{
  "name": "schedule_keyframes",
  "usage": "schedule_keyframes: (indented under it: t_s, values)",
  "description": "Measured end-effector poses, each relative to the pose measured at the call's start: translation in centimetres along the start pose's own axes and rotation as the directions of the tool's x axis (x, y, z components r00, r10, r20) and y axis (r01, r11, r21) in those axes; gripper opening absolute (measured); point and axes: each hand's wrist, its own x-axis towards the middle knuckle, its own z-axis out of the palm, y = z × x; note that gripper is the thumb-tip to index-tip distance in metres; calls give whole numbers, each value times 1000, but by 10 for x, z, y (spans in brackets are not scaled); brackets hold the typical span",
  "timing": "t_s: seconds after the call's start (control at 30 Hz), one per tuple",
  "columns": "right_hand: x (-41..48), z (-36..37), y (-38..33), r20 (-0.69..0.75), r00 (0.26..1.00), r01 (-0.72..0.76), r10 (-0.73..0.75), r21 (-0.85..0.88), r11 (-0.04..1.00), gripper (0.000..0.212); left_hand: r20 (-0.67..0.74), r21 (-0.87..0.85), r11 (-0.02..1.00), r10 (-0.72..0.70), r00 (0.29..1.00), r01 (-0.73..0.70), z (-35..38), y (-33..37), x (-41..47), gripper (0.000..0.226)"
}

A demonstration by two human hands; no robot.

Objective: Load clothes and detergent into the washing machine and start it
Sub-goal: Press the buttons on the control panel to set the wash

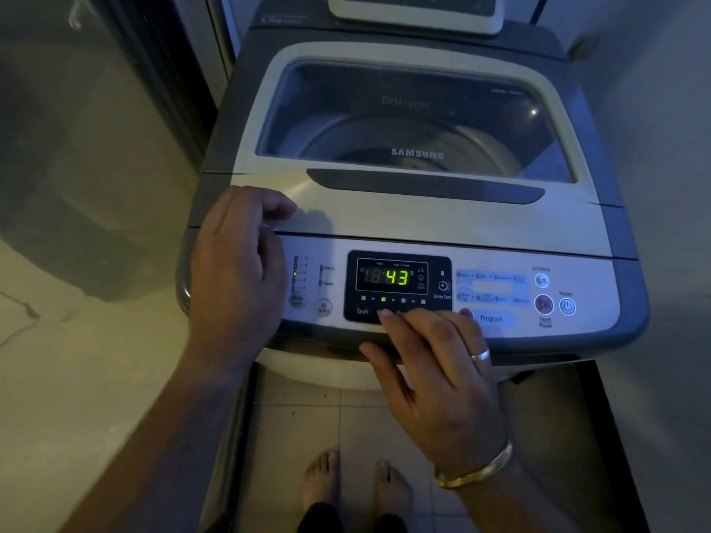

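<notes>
A person's right hand [434,378] lies flat and open over the front of a top-loading washing machine [600,240], holding nothing. Its fingers are straight and the index fingertip touches the row of cycle buttons just under the display [396,277]. The left hand [234,271] rests on the left end of the control panel [338,259] with its fingers loosely curled, also holding nothing. The lid [384,221] is shut. Through its window the drum is dim, so whether clothes or detergent are inside cannot be told. The step in hand looks like setting the cycle before starting. To do it well, press one button at a time with a single fingertip, keep the other fingers lifted off neighbouring keys, check the display after each press, then reach right to the red start button [543,304] rather than the power button [567,306] just beside it. By count there are two hands, one ring [481,355] and one gold bangle [477,471] on the right hand and wrist, and two bare feet [321,478] on the tiled floor. There is one machine, and its one display reads 43. Two green lights are lit on the panel, and three round buttons sit at its right end.
</notes>
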Motion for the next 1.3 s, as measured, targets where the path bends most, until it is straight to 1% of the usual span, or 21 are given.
schedule_keyframes:
  t_s: [0.17,0.4,0.5,0.63,0.7,0.8,0.93,1.1,1.3]
  values:
    - [0,2,-1,-32,999,14,-14,-9,1000,33,-8,5,1000,16,1000,-16,1,-1,0,28]
    - [3,0,-2,-18,1000,17,-17,-5,1000,31,-5,6,1000,28,1000,-28,0,0,0,29]
    - [4,0,-3,-24,1000,8,-7,22,1000,28,-7,-6,1000,22,1000,-22,0,1,1,30]
    - [12,7,-12,-56,998,44,-38,107,993,23,-17,-32,1000,-3,1000,2,-1,1,-1,32]
    - [18,13,-19,-45,996,78,-73,114,990,25,-25,-48,999,-6,1000,5,-1,0,0,33]
    - [27,24,-28,1,990,138,-138,69,988,29,-26,-50,999,5,1000,-6,0,-1,0,33]
    - [37,31,-36,52,982,178,-179,29,984,36,-16,-47,999,4,1000,-5,0,-2,-1,32]
    - [36,30,-36,47,984,172,-171,-5,985,37,-11,-98,995,-16,1000,15,0,-3,-1,32]
    - [39,28,-40,80,990,116,-120,44,992,34,-3,-79,997,-2,1000,1,1,-5,1,33]
